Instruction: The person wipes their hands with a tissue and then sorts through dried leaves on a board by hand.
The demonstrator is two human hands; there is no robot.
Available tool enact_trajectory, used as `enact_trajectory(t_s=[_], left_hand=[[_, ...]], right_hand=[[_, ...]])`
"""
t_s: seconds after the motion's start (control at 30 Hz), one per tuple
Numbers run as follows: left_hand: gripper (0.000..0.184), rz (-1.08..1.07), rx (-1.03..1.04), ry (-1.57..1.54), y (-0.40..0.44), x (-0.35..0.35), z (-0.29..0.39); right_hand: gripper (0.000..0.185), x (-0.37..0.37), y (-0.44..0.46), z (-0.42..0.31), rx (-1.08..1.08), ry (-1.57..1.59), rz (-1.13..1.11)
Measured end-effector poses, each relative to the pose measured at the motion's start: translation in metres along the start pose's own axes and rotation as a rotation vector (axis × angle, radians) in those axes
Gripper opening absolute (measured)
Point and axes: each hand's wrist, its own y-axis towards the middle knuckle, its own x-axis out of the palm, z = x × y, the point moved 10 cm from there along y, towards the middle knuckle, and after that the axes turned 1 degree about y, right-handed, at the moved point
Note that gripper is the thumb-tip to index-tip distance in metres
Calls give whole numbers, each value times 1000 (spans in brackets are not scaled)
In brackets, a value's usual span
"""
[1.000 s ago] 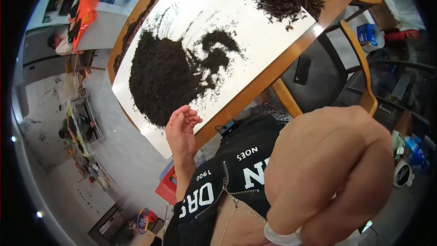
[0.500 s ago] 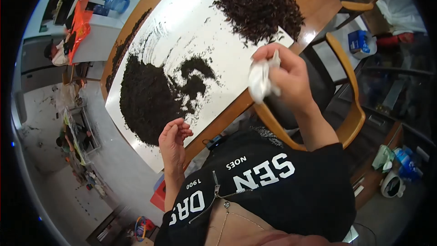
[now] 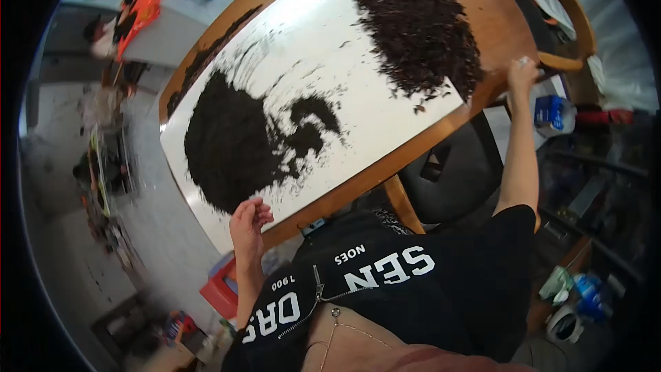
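My right hand (image 3: 521, 81) is stretched far out past the right end of the table, its fingers closed on a crumpled white tissue (image 3: 524, 61); only a scrap of it shows. Near the front left edge of the white board (image 3: 330, 21) is my left hand (image 3: 249, 222), fingers loosely curled and slightly apart, with nothing seen in them. Just beyond it lies a big mound of fine dark tea-like material (image 3: 224, 141). Smaller patches of the same material (image 3: 313, 114) are scattered beside the mound. Coarser dark brown leaf-like pieces (image 3: 420, 27) form another heap at the board's far right.
The board lies on a wooden table (image 3: 506, 34). A dark-seated chair (image 3: 454, 172) stands against the near edge, and another chair (image 3: 585, 24) is at the far right. A blue package (image 3: 551, 114) is below my right hand. A dark strip of material (image 3: 206, 58) runs along the table's far left edge.
My right hand has swung away to the right and outward with the tissue, from over the near chair to past the table's end. My left hand has shifted slightly; the view has turned a little.
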Motion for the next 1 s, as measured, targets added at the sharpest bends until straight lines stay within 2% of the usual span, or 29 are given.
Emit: enact_trajectory(t_s=[0.03,0.2,0.43,0.57,0.67,0.8,1.0], left_hand=[[21,21,-19,30,0,-2,-3],[21,125,-67,91,-7,-18,-19],[20,150,-48,128,-7,-40,-42],[21,123,-42,181,-5,-45,-58],[22,105,-17,240,-9,-45,-62],[22,67,28,320,-1,-50,-61],[23,-9,89,400,19,-60,-65]], right_hand=[[37,10,20,-4,-19,-160,-96],[43,16,8,-40,-263,-58,-224],[52,7,-16,-79,-363,52,-132],[45,-24,-116,-148,-490,315,-91],[36,-25,-195,-198,-778,287,-83],[37,-10,-303,-246,-877,397,-319],[29,9,-418,-284,-1021,513,-513]])
